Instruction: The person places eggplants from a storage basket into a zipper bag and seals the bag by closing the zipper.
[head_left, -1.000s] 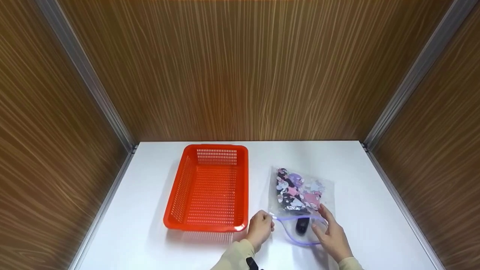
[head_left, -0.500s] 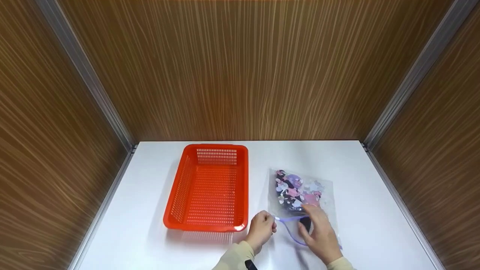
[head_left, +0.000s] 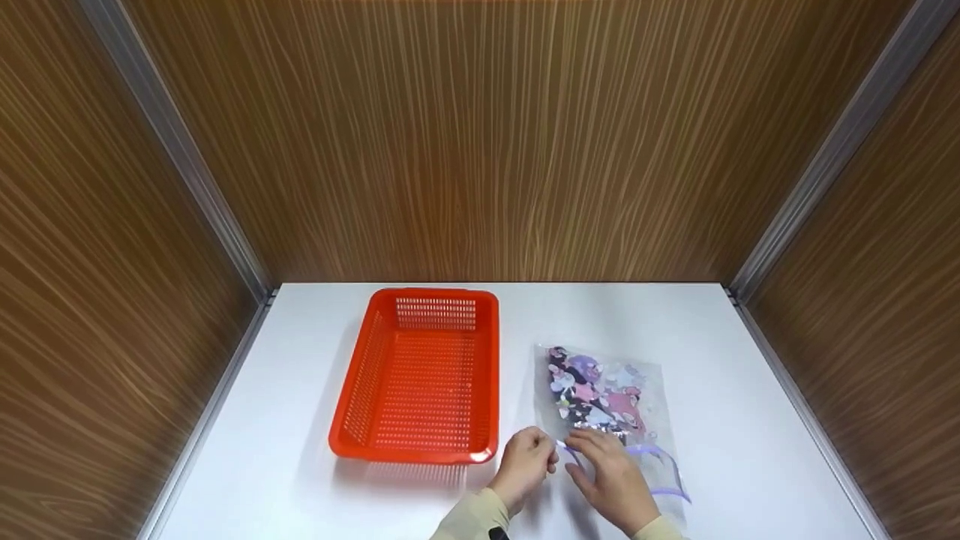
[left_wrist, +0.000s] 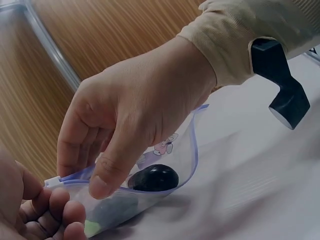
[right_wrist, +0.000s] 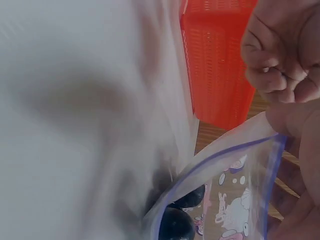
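A clear zip bag [head_left: 600,390] with cartoon prints and a purple zip strip [head_left: 667,492] lies on the white tabletop, its mouth gaping toward me. Glossy black rounded items [right_wrist: 176,225] sit inside it; their kind is unclear. My left hand [head_left: 523,466], fingers curled, pinches the bag's left corner beside the white slider [left_wrist: 52,181]. Over the mouth, close to that corner, comes my right hand [head_left: 616,481]. Its thumb [left_wrist: 102,185] lies before the near zip edge and its fingers behind the far one, with a gap between them.
Left of the bag stands a red plastic basket [head_left: 491,375] with perforated walls. Wood-grain panels [head_left: 480,150] enclose the back and both sides of the white tabletop [head_left: 300,360], with metal rails [head_left: 825,157] at the corners.
My right hand has moved left along the zip strip, from the bag's right side to near the left corner. The bag has slid slightly toward me. My left hand keeps its grip.
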